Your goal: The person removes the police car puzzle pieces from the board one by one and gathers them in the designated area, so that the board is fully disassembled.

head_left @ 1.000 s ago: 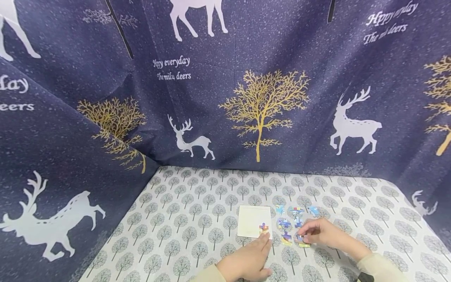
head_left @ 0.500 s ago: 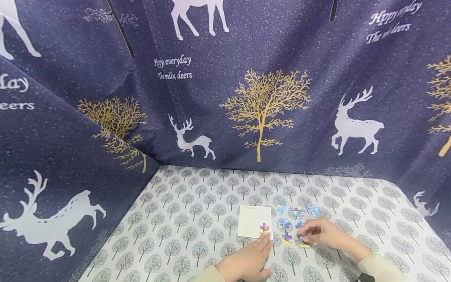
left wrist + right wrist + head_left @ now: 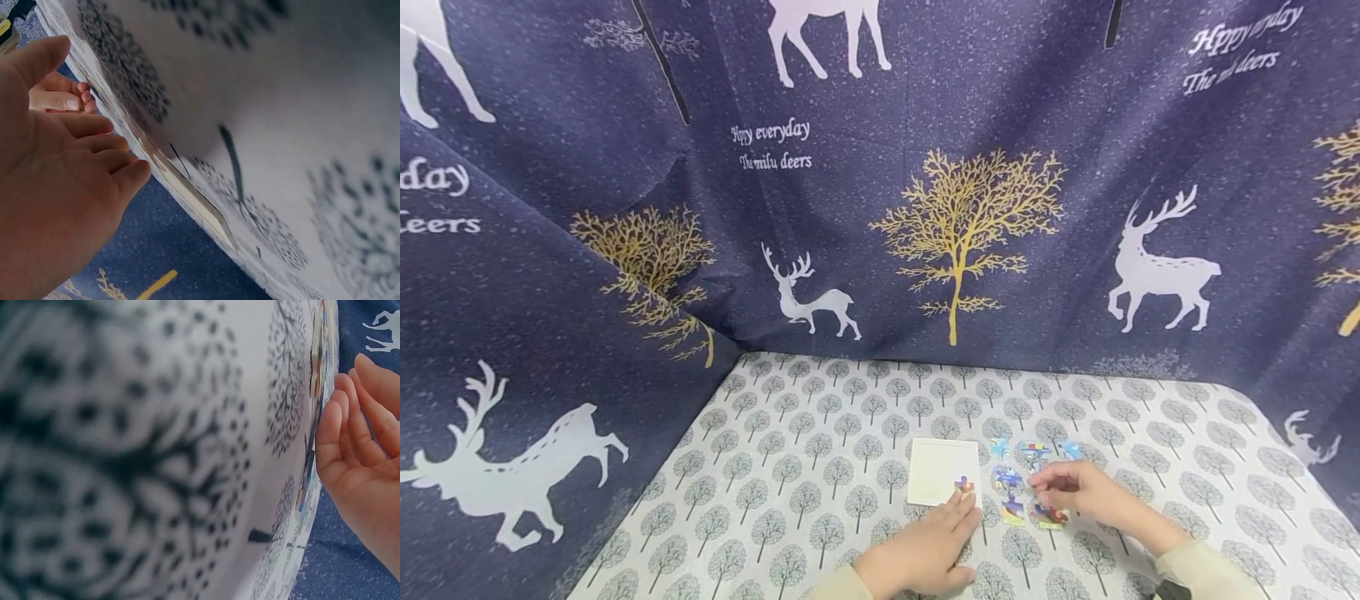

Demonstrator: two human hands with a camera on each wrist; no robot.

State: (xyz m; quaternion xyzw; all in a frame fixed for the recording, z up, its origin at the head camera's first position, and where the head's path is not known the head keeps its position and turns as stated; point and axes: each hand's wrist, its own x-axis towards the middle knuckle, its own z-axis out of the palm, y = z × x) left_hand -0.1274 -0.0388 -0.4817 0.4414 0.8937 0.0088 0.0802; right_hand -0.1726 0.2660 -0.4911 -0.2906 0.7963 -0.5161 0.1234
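A square cream puzzle board (image 3: 942,468) lies flat, with one jigsaw piece (image 3: 964,484) in its near right corner. My left hand (image 3: 928,542) reaches in from the front with straight fingers, its fingertips right at that piece. In the left wrist view the left hand (image 3: 69,162) shows its palm, fingers extended beside the board's edge (image 3: 194,203). Over the loose pieces to the right is my right hand (image 3: 1078,489), fingers loosely bent above a red and yellow jigsaw piece (image 3: 1049,516). Nothing shows between the fingers of the right hand (image 3: 362,437) in the right wrist view.
Several other jigsaw pieces lie right of the board, among them a purple and yellow piece (image 3: 1012,510), a blue piece (image 3: 1006,477) and a light-blue piece (image 3: 1000,448). A tree-print cloth (image 3: 820,433) covers the table. Behind hangs a dark-blue deer-print curtain (image 3: 880,208).
My right fingers have come up and slightly away from the red and yellow jigsaw piece, which now shows more. My left hand stays at the board's corner.
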